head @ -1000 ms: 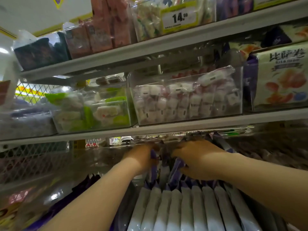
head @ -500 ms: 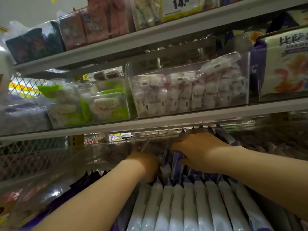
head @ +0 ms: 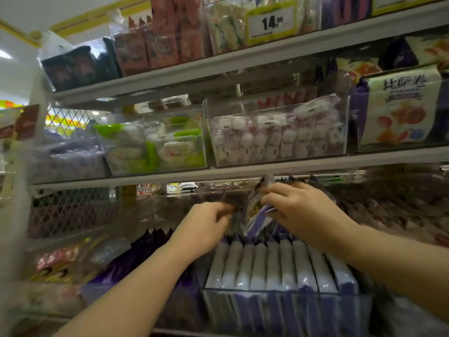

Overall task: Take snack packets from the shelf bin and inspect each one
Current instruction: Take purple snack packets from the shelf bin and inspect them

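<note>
A clear shelf bin (head: 286, 312) on the lowest shelf holds a row of several upright purple-and-white snack packets (head: 274, 266). My right hand (head: 301, 210) grips one purple-and-white packet (head: 256, 215) and holds it tilted above the back of the row. My left hand (head: 206, 227) sits just left of that packet with its fingers curled at the packet's left edge; blur hides whether they pinch it.
The shelf edge (head: 243, 171) runs just above my hands. On it stand clear bins of pink-and-white sweets (head: 279, 139) and green-and-white packets (head: 155, 149). Dark purple packets (head: 145, 251) lie left of the bin, and a wire mesh panel (head: 70, 210) stands at far left.
My right hand has lifted one packet up out of the back of the row. My left hand has risen from between the packets to the lifted packet's left side.
</note>
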A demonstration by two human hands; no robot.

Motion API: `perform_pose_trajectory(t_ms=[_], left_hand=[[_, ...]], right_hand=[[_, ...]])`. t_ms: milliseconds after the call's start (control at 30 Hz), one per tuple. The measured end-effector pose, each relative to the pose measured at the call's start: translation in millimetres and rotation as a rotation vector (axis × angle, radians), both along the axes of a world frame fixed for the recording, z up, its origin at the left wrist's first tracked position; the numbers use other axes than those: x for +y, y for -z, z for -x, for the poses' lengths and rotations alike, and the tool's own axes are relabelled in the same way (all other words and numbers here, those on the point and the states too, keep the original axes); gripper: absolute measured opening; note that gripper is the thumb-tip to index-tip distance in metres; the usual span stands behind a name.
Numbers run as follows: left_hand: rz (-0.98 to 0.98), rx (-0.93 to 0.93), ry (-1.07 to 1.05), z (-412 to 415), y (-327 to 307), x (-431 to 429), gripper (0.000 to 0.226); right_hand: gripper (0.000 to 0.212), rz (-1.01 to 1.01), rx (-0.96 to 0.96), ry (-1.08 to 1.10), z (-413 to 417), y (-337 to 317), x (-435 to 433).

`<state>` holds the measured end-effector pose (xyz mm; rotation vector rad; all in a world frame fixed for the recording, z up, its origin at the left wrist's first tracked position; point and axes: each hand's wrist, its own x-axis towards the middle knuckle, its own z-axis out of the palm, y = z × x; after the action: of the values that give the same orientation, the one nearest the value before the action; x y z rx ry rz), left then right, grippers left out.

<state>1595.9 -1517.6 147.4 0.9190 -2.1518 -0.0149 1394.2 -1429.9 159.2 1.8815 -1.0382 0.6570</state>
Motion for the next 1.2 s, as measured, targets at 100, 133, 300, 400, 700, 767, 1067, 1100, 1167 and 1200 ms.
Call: perform_pose_trajectory(t_ms=[100,133,300,400,700,767,1067,1100,1167,1200], left_hand=[[-0.052,0.225,0.066,-6,17,34,0.028],[-0.085,0.301,0.101,-7,23,45,0.027],[-0.633,0.741,0.354,-10,55,91,0.035],[-1.043,1.008,0.608,-17,83,112,0.035],[-0.853,0.960,0.444,-47,186,138,0.031],[-0.842,0.864,0.448,-49,205,140,0.040],[-0.918,0.667,0.424,-26,270,139,0.035],[-0.910,0.661,0.422,-23,271,138,0.034],[-0.893,0.662,0.418,-20,273,138,0.037],[-0.892,0.698,0.416,-18,273,138,0.042]], right_hand=[[0.021,0.028,-0.185,-0.121,-11,15,28],[0.021,0.035,-0.258,-0.154,-16,23,36],[0.021,-0.002,-0.506,-0.345,-43,76,75],[0.030,-0.172,-0.603,-0.393,-61,124,94],[0.041,-0.572,-1.055,-0.540,-92,231,114],[0.043,-0.635,-1.230,-0.571,-92,244,109],[0.030,-0.905,-1.897,-0.766,-86,266,86],[0.029,-0.912,-1.894,-0.777,-85,266,86],[0.031,-0.901,-1.885,-0.764,-82,268,84],[0.034,-0.891,-1.878,-0.745,-80,269,84]])
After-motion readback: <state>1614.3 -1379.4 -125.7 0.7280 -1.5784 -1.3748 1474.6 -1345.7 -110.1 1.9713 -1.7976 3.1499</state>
